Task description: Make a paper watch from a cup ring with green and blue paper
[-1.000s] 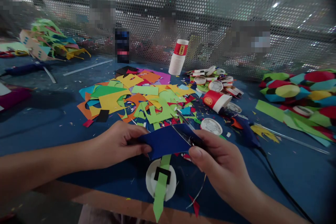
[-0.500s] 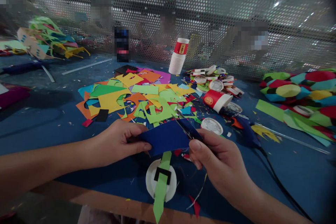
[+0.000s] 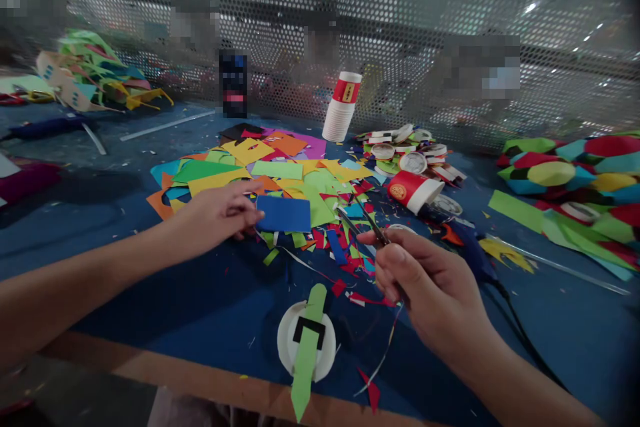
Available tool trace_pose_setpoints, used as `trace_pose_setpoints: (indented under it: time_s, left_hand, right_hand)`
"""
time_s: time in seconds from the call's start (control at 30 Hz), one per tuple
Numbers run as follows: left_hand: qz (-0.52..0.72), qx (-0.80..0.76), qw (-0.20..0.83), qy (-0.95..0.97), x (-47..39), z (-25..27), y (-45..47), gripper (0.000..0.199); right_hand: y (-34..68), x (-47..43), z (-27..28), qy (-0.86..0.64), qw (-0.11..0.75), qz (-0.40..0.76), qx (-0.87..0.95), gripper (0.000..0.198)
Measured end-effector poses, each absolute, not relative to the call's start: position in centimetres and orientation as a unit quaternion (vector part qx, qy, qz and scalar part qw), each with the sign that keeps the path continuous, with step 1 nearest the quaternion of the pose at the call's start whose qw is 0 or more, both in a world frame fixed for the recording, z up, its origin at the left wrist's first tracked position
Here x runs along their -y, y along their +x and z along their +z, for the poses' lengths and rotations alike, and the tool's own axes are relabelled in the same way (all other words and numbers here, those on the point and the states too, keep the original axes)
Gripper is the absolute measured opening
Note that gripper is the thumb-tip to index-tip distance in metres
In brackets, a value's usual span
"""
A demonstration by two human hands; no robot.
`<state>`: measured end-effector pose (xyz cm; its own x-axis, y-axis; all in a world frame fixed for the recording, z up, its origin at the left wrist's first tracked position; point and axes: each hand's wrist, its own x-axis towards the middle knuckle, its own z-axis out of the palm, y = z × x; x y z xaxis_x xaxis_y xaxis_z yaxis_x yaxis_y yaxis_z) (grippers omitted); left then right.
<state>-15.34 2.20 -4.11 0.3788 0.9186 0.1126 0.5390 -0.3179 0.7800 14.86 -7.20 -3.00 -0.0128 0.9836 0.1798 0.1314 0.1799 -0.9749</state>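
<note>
My left hand (image 3: 223, 212) is at the left edge of a blue paper rectangle (image 3: 285, 215), thumb against the edge and the other fingers curled beside it. This paper is over the front of the heap of coloured scraps. In my right hand (image 3: 425, 280) is a pair of scissors (image 3: 373, 223), its blades parted and pointing up and left, its handles mostly hidden by my fingers. A narrow blue paper strip (image 3: 336, 247) lies among small scraps between the hands. Nearer me, a white paper disc (image 3: 285, 353) carries a green pointed strip (image 3: 306, 367) threaded through a black paper square (image 3: 320, 333).
Behind the coloured paper heap (image 3: 240, 153) stands a stack of paper cups (image 3: 340, 110). A red cup (image 3: 407, 190) lies on its side near cut cup bases (image 3: 413, 161). A blue glue gun (image 3: 473, 250) with a cord is at right. Perforated metal (image 3: 280, 33) rises behind.
The blue paper has moved away from me and left with my left hand, apart from the scissors. A narrow blue strip now lies on the scraps. The scissor blades have parted.
</note>
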Motion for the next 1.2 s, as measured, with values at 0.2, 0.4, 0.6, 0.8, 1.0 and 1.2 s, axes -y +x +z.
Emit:
trace_pose_setpoints:
  time_s: [0.2, 0.4, 0.6, 0.8, 1.0, 1.2]
  left_hand:
    - [0.286, -0.439, 0.144, 0.84, -3.6, -3.3, -15.2, 0.042]
    - [0.132, -0.247, 0.168, 0.945, -3.7, -1.7, -8.1, 0.021]
    - [0.043, -0.207, 0.165, 0.963, -6.4, -2.1, -4.3, 0.028]
    - [0.066, -0.257, 0.237, 0.935, -6.9, -1.7, -4.5, 0.027]
    - [0.234, -0.349, 0.403, 0.813, -5.7, 1.1, -5.3, 0.023]
    - [0.328, -0.336, 0.535, 0.702, -4.1, 2.2, -5.3, 0.014]
  right_hand:
    - [15.4, 6.1, -2.9, -0.499, 0.568, 0.423, 0.5, 0.049]
    - [15.2, 5.4, -2.4, -0.496, 0.584, 0.423, 0.483, 0.047]
    - [15.1, 5.8, -2.4, -0.495, 0.58, 0.427, 0.486, 0.053]
    - [15.4, 5.9, -2.2, -0.496, 0.589, 0.43, 0.471, 0.046]
    - [15.9, 6.1, -2.6, -0.501, 0.582, 0.391, 0.507, 0.034]
    - [16.1, 6.2, -3.1, -0.523, 0.547, 0.342, 0.558, 0.037]
